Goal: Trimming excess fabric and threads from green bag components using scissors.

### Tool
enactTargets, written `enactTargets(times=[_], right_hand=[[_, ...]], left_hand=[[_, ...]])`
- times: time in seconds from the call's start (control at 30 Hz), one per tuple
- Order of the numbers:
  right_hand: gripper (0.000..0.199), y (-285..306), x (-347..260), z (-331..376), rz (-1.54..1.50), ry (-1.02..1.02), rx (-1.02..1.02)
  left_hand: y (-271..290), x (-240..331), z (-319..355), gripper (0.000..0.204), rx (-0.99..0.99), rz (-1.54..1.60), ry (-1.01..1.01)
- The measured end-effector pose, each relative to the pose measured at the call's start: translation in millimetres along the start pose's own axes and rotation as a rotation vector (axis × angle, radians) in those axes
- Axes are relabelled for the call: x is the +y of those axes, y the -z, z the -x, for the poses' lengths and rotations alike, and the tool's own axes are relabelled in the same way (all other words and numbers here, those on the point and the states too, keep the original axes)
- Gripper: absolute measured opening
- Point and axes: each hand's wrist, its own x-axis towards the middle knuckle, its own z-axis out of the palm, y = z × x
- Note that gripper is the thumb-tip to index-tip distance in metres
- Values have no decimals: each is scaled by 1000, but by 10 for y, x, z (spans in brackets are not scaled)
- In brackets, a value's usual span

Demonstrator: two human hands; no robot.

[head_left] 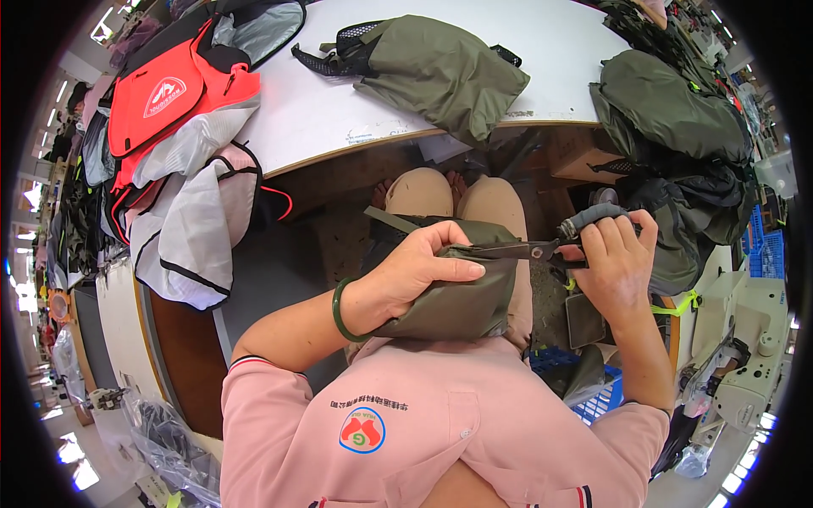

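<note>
Over my lap lies an olive-green fabric bag (461, 300). My left hand (423, 269) pinches its upper edge between thumb and fingers, a green bangle on that wrist. In my right hand (616, 262) is a pair of scissors (518, 251) with wrapped, dark handles. The blades point left and lie along the bag's edge, close to my left fingertips. Whether they are cutting a thread or the cloth cannot be made out. Part of the bag is hidden behind my left hand and forearm.
Another olive bag (440, 72) with black mesh straps lies on the white table (313, 135). Red and white bags (169, 110) are heaped at the left, more olive bags (677, 106) at the right. A blue basket (605, 396) stands low beside me, a sewing machine (754, 364) at right.
</note>
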Motion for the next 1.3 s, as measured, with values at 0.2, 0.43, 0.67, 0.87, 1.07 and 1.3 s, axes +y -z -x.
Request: enactTargets(times=[0.2, 0.43, 0.67, 0.87, 1.07, 1.3], right_hand=[[27, 5, 23, -3, -21, -13, 24], [28, 50, 72, -60, -2, 7, 47], [26, 54, 97, -91, 28, 63, 18], [24, 26, 82, -76, 19, 62, 10], [31, -25, 44, -60, -12, 45, 5], [24, -60, 17, -45, -24, 20, 26]], left_hand=[[-32, -15, -6, 25, 9, 4, -39], [-52, -20, -21, 26, 10, 6, -15], [-79, -8, -23, 26, -4, -8, -7], [-73, 0, -19, 26, -8, -25, -4], [-52, -13, -34, 26, -16, -7, 2], [-75, -2, -26, 26, -10, 33, 7]])
